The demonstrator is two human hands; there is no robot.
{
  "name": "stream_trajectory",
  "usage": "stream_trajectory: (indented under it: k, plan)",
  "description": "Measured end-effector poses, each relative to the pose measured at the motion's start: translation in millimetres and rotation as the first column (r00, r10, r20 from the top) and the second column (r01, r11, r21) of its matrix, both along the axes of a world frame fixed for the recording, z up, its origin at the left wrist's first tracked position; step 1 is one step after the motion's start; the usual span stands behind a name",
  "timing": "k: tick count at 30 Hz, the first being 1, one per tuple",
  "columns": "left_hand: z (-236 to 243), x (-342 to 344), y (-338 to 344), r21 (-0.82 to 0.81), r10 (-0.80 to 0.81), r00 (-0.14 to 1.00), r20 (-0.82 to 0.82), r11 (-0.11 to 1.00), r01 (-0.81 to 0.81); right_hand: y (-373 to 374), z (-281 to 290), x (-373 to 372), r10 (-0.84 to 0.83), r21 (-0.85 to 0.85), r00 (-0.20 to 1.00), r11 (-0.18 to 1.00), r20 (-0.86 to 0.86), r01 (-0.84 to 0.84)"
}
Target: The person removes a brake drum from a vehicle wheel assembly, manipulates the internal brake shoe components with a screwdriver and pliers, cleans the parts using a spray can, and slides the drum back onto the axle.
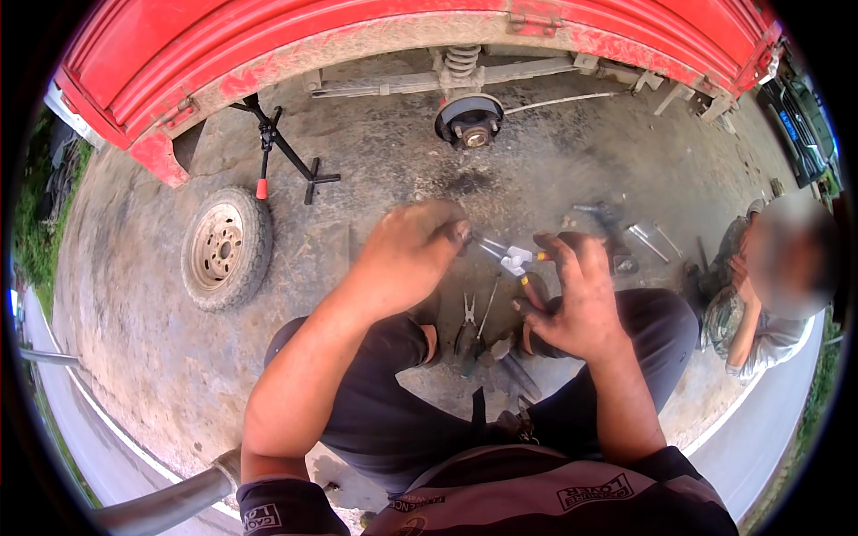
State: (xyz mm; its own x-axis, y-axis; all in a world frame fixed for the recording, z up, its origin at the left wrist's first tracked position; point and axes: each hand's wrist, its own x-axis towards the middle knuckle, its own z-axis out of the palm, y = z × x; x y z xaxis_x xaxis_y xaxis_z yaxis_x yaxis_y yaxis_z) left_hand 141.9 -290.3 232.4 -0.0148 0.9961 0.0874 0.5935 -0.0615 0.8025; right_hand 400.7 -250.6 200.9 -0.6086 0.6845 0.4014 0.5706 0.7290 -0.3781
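- Mind the low edge of the red truck body (420, 40), spanning the far side.
- Leave the wheel (228, 250) on the ground (125, 286) at left, well apart from both hands.
- Watch the bare hub (476, 136), out beyond both hands and untouched.
- With the right hand (585, 308), hold the pliers (515, 261) by 2 spread handles: thumb at 1, fingers at the other. Probably best to squeeze evenly, well back from the tips.
- With the left hand (416, 241), hover just beside the tips, fingertips gathered narrow; too blurred to tell whether holding or touching anything. Better clear of any pinch.
- For the pliers, raised between both hands and pointing left, judge a slow, steady close safest.
- Let the spare pliers (469, 310) lie between the legs (384, 393), beside a thin rod (489, 305).
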Motion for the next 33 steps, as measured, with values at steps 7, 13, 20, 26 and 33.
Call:
stream_trajectory:
  k: [7, 13, 20, 26, 33]
  plan:
    - [-9.7, 1.2, 5.1, 0.141, 0.007, 0.991, -0.136, 0.99, 0.013, 4.7, -28.0, -17.4, 0.026, -0.127, 0.998, 0.992, 0.063, -0.018]
    - [-18.5, -16.6, 39.7, -0.149, -0.026, 0.984, -0.176, 0.989, -0.001, 12.9, -80.1, -47.1, -0.071, -0.304, 0.997, 0.95, 0.026, 0.076]
    - [-99.9, -59.2, 103.2, -0.208, -0.05, 0.98, -0.195, 0.978, 0.008, 33.2, -168.2, -100.7, -0.216, -0.446, 0.97, 0.883, -0.107, 0.148]
    - [-162.3, -82.3, 156.2, -0.353, 0.085, 0.996, 0.034, 0.933, -0.067, 74.1, -232.1, -148.6, -0.373, -0.519, 0.922, 0.812, -0.11, 0.267]
    - [-230.0, -96.1, 211.8, -0.157, 0.025, 0.998, 0.063, 0.987, -0.015, 137.8, -292.1, -206.0, -0.512, -0.585, 0.774, 0.777, -0.373, 0.232]
